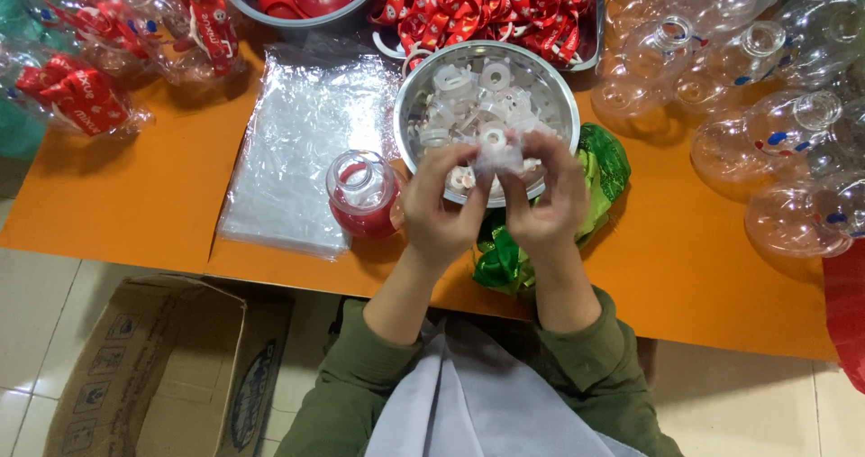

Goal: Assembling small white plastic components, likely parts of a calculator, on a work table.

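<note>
While both hands meet above the near rim of the round steel bowl of white plastic rings [410, 114], the left hand [443, 206] and right hand [547, 196] pinch one small translucent white ring [498, 153] between their fingertips. Just left stands a clear round bottle with a red base [363, 193] on the orange table [703, 268].

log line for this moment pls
left hand + right hand: pinching small white ring | over steel bowl of rings | bottle with red insert left of hands
</note>
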